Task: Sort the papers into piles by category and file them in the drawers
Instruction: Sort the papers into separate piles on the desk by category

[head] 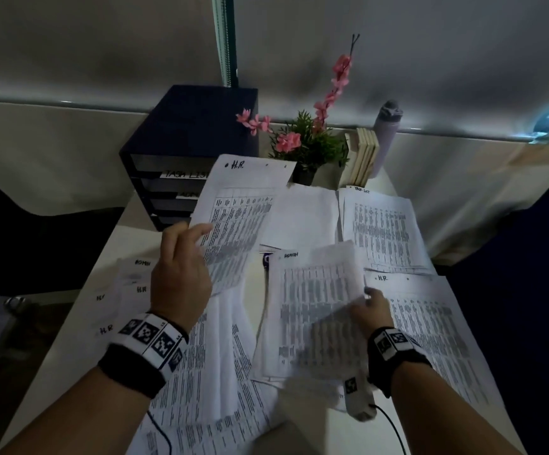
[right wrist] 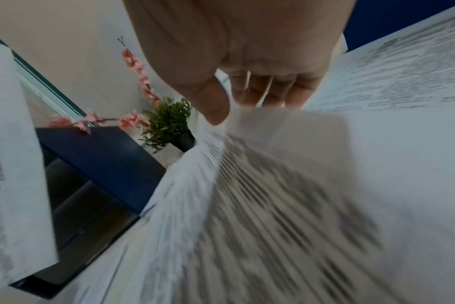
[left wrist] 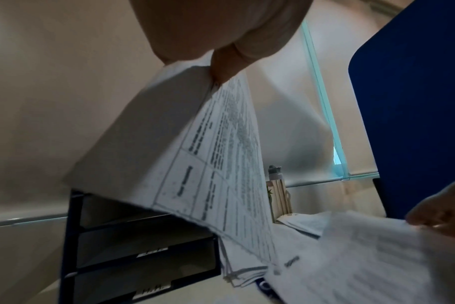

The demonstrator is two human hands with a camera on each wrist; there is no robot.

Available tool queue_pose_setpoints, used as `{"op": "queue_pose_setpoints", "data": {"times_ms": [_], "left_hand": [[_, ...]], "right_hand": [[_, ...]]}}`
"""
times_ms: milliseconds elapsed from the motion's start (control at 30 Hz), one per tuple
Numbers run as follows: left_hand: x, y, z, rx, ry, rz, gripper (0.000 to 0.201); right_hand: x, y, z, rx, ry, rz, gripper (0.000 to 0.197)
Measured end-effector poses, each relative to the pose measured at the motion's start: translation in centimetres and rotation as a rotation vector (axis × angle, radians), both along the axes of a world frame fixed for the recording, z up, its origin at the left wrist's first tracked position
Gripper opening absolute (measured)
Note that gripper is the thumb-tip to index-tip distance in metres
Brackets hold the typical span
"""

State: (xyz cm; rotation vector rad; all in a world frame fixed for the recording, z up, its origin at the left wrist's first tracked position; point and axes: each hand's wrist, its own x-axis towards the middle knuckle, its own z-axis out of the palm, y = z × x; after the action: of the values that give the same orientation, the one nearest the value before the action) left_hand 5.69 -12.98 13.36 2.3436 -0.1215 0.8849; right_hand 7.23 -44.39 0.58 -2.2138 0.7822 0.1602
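1. Left hand (head: 181,277): pinching a thin stack of sheets headed "H.R." (head: 237,218), raised clear of the tabletop (head: 79,323) toward the far-left corner, just in front of the drawer unit (head: 181,159).
2. Right hand (head: 373,311): thumb and fingers closed on the edge of a sheet headed "ADMIN" (head: 316,307), lifted off the loose papers in the middle of the tabletop; blurred with motion in the right wrist view.
3. Step in hand, as judged: sorting by the handwritten heading, not yet filing.
4. Read the heading at the top corner of each sheet before releasing.
5. Place the ADMIN sheet squarely on one pile only; a pile headed "H.R." (head: 430,323) lies along the right edge and one headed "TASK LIST" (head: 381,231) at the far-right corner, so avoid mixing.
6. Keep the pinch near the sheet edge and lift singly; thin paper likely to drag a neighbour along.
7. Square the held H.R. stack before any insertion, since fanned edges may catch on a drawer front.
8. Drawer unit at the far-left corner: dark, several tiers, labels partly legible ("TASK LIST" on an upper tier, "H.R." lower in the left wrist view). Contents: cannot tell; fronts appear dark.
9. More sheets headed "H.R." and "ADMIN" lie unsorted near the left edge (head: 128,290).
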Motion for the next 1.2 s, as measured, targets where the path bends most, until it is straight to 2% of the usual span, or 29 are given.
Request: {"op": "queue_pose_setpoints", "data": {"times_ms": [67, 100, 233, 333, 400, 467, 533, 567, 633, 667, 800, 933, 1000, 1100, 1200], "left_hand": [[0.0, -1.1, 0.5, -0.043, -0.007, -0.038, 0.046], [-0.1, -1.9, 0.8, -0.072, -0.005, -0.066, 0.046], [0.2, -4.9, 1.2, -0.238, 0.116, -0.277, 0.049], [0.6, -6.7, 0.7, -0.375, 0.309, -0.399, 0.049], [1.1, -7.7, -0.5, -0.432, 0.401, -0.405, 0.049], [1.5, -8.8, -2.3, -0.514, 0.559, -0.391, 0.056], [1.5, -9.8, -4.4, -0.563, 0.669, -0.406, 0.065], [1.3, -10.2, -5.5, -0.497, 0.718, -0.405, 0.066], [0.5, -10.9, -7.3, -0.252, 0.849, -0.382, 0.066], [-0.1, -11.1, -8.1, -0.160, 0.922, -0.373, 0.070], [-2.2, -11.8, -11.0, 0.213, 1.127, -0.411, 0.089], [-3.6, -12.4, -12.6, 0.582, 1.196, -0.491, 0.099], [-3.8, -12.5, -13.2, 0.670, 1.211, -0.516, 0.098], [-4.0, -12.3, -14.3, 0.726, 1.227, -0.532, 0.093], [-4.2, -11.9, -14.7, 0.726, 1.222, -0.523, 0.089]], "right_hand": [[0.0, 0.3, 1.1, -0.045, -0.012, 0.072, 0.062], [0.1, 0.6, 1.9, -0.022, -0.063, 0.114, 0.066], [0.4, 1.6, 5.1, 0.317, -0.331, 0.249, 0.070], [0.6, 0.6, 6.6, 0.596, -0.415, 0.225, 0.068], [0.7, -0.6, 6.9, 0.751, -0.423, 0.157, 0.050], [0.7, -2.3, 6.1, 0.658, -0.391, 0.086, 0.035], [0.5, -4.5, 4.7, 0.467, -0.336, 0.016, 0.035], [0.2, -6.0, 3.8, 0.350, -0.301, 0.004, 0.038], [-0.9, -9.3, 2.7, 0.039, -0.185, -0.009, 0.042], [-1.6, -10.9, 2.2, -0.050, -0.125, -0.019, 0.043], [-4.0, -16.4, 1.1, -0.085, 0.065, -0.053, 0.051], [-5.2, -17.5, 0.4, -0.437, 0.207, 0.035, 0.067], [-5.2, -16.4, 0.1, -0.517, 0.212, 0.189, 0.067], [-5.3, -14.1, -1.0, -0.534, 0.258, 0.497, 0.069], [-5.3, -12.4, -1.6, -0.468, 0.265, 0.528, 0.062]]}}
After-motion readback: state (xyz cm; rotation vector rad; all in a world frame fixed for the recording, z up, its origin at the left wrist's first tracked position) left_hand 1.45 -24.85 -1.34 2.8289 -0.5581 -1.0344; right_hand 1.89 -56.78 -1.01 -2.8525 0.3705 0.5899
